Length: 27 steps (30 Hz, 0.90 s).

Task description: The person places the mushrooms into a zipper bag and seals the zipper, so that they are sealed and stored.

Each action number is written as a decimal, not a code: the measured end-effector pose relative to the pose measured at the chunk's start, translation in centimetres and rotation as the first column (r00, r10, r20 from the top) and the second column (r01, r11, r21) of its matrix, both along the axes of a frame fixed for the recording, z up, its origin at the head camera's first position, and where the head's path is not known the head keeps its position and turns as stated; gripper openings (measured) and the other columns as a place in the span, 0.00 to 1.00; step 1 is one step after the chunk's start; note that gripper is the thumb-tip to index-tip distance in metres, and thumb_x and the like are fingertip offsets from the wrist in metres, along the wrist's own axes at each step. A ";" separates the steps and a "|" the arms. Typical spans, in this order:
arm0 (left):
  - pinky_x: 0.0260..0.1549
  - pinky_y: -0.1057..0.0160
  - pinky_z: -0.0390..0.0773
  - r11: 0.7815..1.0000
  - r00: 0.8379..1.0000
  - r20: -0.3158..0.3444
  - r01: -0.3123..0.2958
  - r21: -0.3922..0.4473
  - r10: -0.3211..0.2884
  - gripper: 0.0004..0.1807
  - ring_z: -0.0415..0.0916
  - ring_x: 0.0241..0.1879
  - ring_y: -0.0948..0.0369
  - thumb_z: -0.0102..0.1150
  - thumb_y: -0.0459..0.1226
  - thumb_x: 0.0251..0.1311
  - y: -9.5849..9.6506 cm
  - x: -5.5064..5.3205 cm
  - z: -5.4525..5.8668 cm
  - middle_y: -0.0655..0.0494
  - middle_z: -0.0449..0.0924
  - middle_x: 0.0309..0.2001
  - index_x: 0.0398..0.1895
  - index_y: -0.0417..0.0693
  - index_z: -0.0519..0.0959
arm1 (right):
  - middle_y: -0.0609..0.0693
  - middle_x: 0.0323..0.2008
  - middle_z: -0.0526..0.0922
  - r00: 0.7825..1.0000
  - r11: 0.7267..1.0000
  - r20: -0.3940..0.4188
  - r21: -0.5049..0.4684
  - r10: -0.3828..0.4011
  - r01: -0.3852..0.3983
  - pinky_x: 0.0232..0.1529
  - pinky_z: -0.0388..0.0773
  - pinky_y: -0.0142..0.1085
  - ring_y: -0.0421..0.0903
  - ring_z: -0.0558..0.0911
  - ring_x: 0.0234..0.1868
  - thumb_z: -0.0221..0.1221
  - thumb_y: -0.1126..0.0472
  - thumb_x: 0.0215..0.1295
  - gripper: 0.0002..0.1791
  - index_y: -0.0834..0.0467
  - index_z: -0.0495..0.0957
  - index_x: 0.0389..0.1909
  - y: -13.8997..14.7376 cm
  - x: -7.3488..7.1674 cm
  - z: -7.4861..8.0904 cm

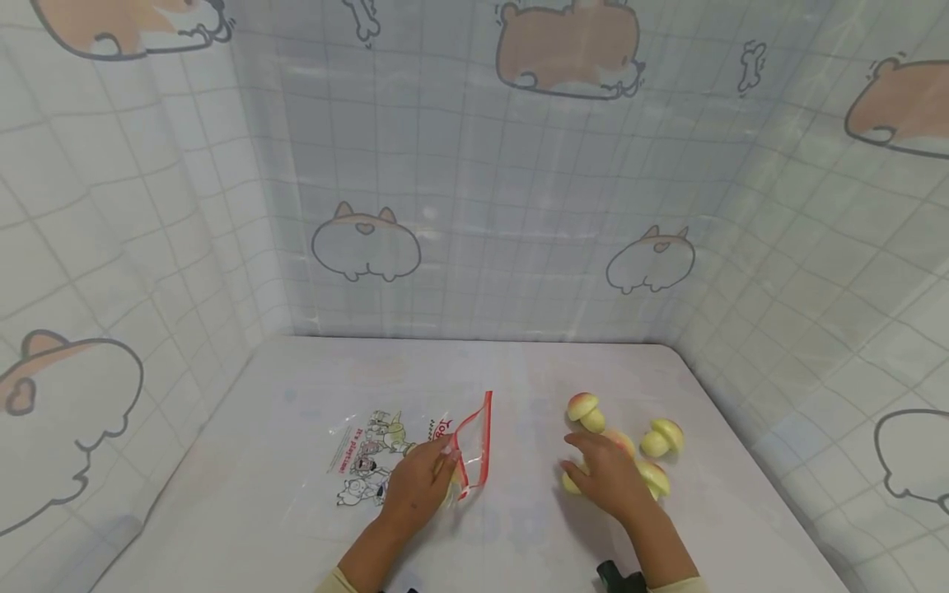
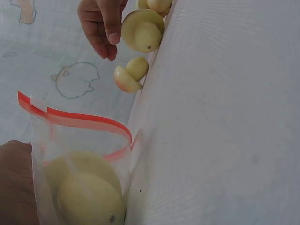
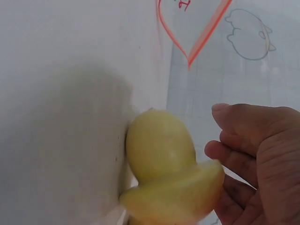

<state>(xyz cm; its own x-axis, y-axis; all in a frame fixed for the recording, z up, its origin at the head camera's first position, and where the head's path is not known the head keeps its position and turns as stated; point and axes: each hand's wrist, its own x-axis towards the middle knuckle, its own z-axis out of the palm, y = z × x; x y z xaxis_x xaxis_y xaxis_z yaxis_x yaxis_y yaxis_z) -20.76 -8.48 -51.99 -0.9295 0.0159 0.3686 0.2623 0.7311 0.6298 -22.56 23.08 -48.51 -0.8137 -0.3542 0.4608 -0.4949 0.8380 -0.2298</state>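
My left hand (image 1: pixel 420 486) pinches a clear zip bag (image 1: pixel 472 449) by its red-edged mouth, which gapes toward the right. Printed cartoon figures cover the bag's flat part. Through the plastic, the left wrist view shows a yellow mushroom (image 2: pixel 89 197) inside. My right hand (image 1: pixel 610 478) hovers over a group of yellow mushrooms with reddish caps, its fingers bent loosely and apart. One mushroom (image 3: pixel 161 150) lies close beside those fingers in the right wrist view; whether they touch cannot be told. Around the hand are another mushroom (image 1: pixel 586 411) at the back and one (image 1: pixel 662 438) to the right.
A white table (image 1: pixel 519 371) carries everything. Cloth walls (image 1: pixel 474 181) with a grid and cartoon dogs rise behind it and at both sides. Near the right wrist, a dark object (image 1: pixel 621 578) shows at the bottom of the head view.
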 end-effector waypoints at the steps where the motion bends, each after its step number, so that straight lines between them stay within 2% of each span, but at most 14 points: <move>1: 0.60 0.49 0.76 1.000 1.000 -0.001 0.000 0.000 0.000 0.24 0.77 0.61 0.57 0.52 0.53 0.72 0.0 0.0 0.0 0.61 0.82 0.58 0.63 0.53 0.78 | 0.52 0.47 0.86 1.000 1.000 -0.002 0.002 0.000 0.000 0.53 0.80 0.48 0.52 0.84 0.52 0.73 0.58 0.53 0.20 0.60 0.84 0.47 0.1 0.0 0.0; 11: 0.60 0.50 0.76 1.000 1.000 -0.013 0.007 -0.009 -0.007 0.24 0.77 0.61 0.57 0.52 0.52 0.72 -0.1 -0.1 0.0 0.60 0.82 0.57 0.63 0.51 0.78 | 0.52 0.47 0.86 0.999 0.998 0.037 -0.056 -0.033 0.035 0.55 0.79 0.49 0.53 0.82 0.53 0.74 0.59 0.50 0.22 0.60 0.84 0.47 1.5 0.6 -0.4; 18: 0.58 0.49 0.77 1.000 1.000 -0.028 0.011 -0.018 -0.012 0.23 0.77 0.61 0.56 0.53 0.50 0.72 -0.1 0.0 0.0 0.58 0.83 0.57 0.62 0.48 0.78 | 0.49 0.48 0.85 0.986 0.994 0.144 -0.055 -0.084 0.092 0.56 0.77 0.49 0.52 0.80 0.54 0.75 0.50 0.51 0.26 0.57 0.84 0.50 2.1 1.1 -0.6; 21: 0.59 0.50 0.77 1.000 1.000 -0.020 0.010 -0.013 -0.010 0.23 0.77 0.61 0.57 0.53 0.51 0.72 -0.1 0.0 0.0 0.59 0.83 0.57 0.62 0.49 0.79 | 0.49 0.50 0.84 0.981 0.993 0.170 -0.050 -0.093 0.103 0.57 0.77 0.50 0.52 0.80 0.55 0.75 0.50 0.49 0.29 0.56 0.83 0.52 2.3 1.3 -0.7; 27: 0.58 0.50 0.78 1.000 0.999 -0.044 0.011 -0.018 -0.012 0.24 0.78 0.60 0.57 0.53 0.52 0.72 -0.1 0.0 -0.2 0.59 0.83 0.56 0.62 0.49 0.79 | 0.50 0.51 0.84 0.983 0.996 0.175 -0.060 -0.061 0.073 0.57 0.77 0.50 0.52 0.80 0.56 0.76 0.53 0.46 0.32 0.58 0.81 0.54 2.7 1.8 -0.5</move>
<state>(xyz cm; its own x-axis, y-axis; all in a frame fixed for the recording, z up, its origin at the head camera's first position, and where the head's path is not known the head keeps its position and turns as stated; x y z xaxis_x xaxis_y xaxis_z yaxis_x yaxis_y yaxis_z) -20.81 -8.59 -52.16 -0.9119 0.0336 0.4090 0.2982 0.7390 0.6042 -20.79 25.80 -49.00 -0.9039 -0.2698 0.3319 -0.3864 0.8480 -0.3627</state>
